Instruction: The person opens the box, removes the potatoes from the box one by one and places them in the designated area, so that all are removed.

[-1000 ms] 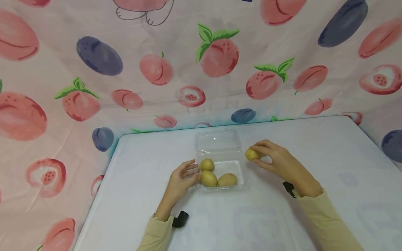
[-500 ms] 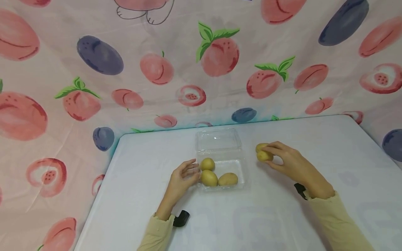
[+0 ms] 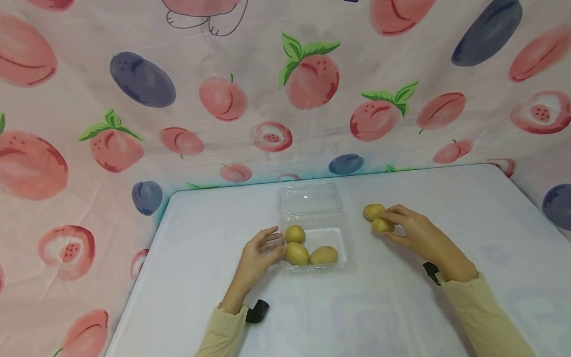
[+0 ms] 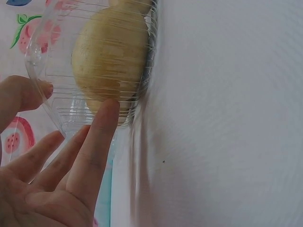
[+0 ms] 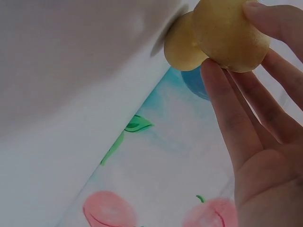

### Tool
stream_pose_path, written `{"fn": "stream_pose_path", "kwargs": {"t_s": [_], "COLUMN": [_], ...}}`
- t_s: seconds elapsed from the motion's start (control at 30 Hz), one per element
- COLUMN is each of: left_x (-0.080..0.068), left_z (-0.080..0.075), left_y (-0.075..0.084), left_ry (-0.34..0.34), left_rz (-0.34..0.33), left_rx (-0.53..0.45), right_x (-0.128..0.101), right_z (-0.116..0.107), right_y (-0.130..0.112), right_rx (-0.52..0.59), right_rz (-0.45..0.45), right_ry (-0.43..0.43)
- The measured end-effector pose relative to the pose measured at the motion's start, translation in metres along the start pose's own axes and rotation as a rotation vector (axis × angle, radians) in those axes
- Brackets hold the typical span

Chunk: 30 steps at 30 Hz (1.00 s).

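Note:
In the head view my right hand [image 3: 417,238] pinches a small yellow potato [image 3: 382,225] between thumb and fingers. Another potato [image 3: 372,211] lies on the table just behind it; the right wrist view shows the held potato [image 5: 231,35] overlapping that one [image 5: 182,45]. A clear plastic clamshell box [image 3: 341,248] stands with its lid folded back, and three potatoes sit in its left and front parts. My left hand [image 3: 257,255] rests at the box's left side. Its straight fingers touch the ribbed wall [image 4: 64,94], with the thumb by the rim, in the left wrist view.
The box's lid [image 3: 310,198] lies toward the back edge of the white table [image 3: 214,223]. Behind and beside the table hangs a fruit-printed cloth [image 3: 250,59]. A black wrist mount [image 3: 257,311] sits at my left cuff.
My right hand has carried its potato rightward from beside the box, then slightly toward me, bringing the potato lying behind into view. My left hand has stayed in place.

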<state>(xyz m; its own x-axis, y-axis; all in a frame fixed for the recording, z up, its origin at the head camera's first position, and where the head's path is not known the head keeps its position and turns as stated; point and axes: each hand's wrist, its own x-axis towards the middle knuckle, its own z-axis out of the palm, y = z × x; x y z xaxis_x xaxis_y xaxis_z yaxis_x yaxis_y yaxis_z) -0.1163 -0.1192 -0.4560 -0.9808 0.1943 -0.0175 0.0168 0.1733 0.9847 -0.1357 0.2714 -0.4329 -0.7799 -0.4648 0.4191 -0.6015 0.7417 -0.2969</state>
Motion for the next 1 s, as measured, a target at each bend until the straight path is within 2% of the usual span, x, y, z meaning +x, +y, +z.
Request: {"fn": "stream_pose_path", "kwargs": {"t_s": [0.1, 0.5, 0.67, 0.83, 1.0], "left_x": [0.0002, -0.0004, -0.0010, -0.0002, 0.0008], "left_z": [0.0006, 0.0003, -0.0003, 0.0000, -0.0003], "left_y": [0.0006, -0.0014, -0.0017, -0.0019, -0.0017], "left_ry": [-0.003, 0.000, 0.003, -0.003, -0.006], "left_rz": [-0.003, -0.005, -0.009, -0.007, -0.008], "left_rx": [-0.004, -0.006, -0.006, -0.011, -0.009], "right_x": [-0.0014, -0.0024, -0.0004, -0.0002, -0.0011], "right_z": [0.0014, 0.0043, 0.0039, 0.0028, 0.0039], "right_y": [0.0013, 0.0043, 0.0036, 0.0034, 0.0052], "right_rx": [0.006, 0.012, 0.019, 0.024, 0.012], "right_rz": [0.037, 0.066, 0.108, 0.116, 0.087], "right_ry": [-0.038, -0.098, -0.132, -0.137, -0.111]}}
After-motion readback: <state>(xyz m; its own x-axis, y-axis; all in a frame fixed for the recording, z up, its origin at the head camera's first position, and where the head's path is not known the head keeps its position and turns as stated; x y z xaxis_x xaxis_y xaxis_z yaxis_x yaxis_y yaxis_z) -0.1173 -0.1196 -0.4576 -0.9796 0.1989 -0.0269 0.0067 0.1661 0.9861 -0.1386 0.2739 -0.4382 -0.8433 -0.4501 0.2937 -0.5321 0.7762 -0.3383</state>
